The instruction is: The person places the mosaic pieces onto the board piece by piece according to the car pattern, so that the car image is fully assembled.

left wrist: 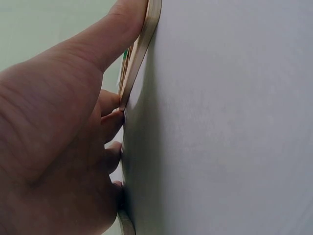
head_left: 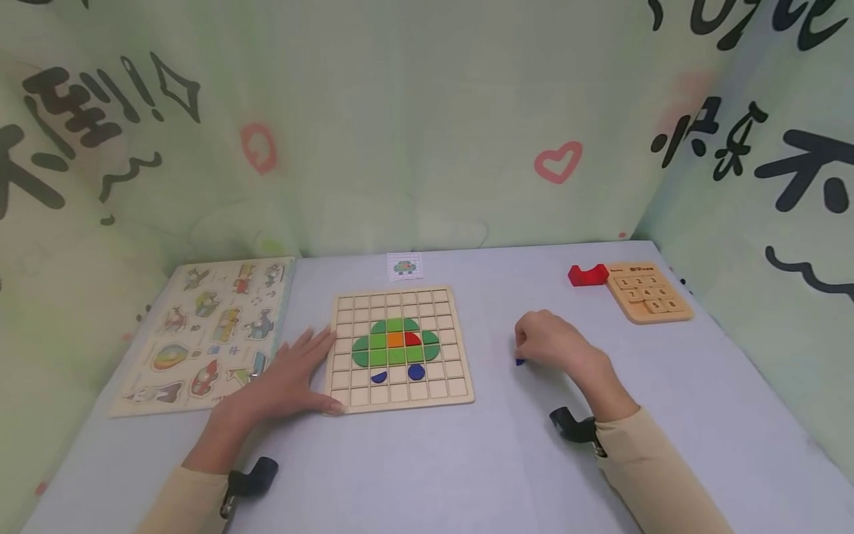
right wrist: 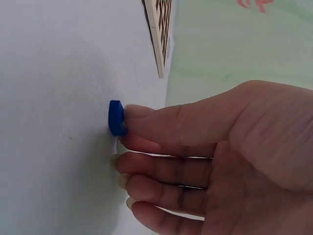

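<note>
A wooden grid board (head_left: 440, 387) lies at the table's middle with a green car shape (head_left: 390, 354) laid in its cells and two blue half-round pieces (head_left: 379, 377) below it. My left hand (head_left: 287, 382) lies flat on the table, thumb and fingertips against the board's left edge (left wrist: 139, 49). To the right of the board, my right hand (head_left: 557, 345) is curled knuckles-up over a small blue piece (head_left: 520, 362). In the right wrist view, thumb and forefinger pinch that blue piece (right wrist: 116, 117) where it sits on the table.
A picture peg puzzle (head_left: 207, 334) lies at the left, just beside my left hand. At the back right sit a red block (head_left: 587, 275) and a wooden number puzzle (head_left: 649, 291). A small pattern card (head_left: 405, 266) stands behind the board. Green cloth walls enclose the table.
</note>
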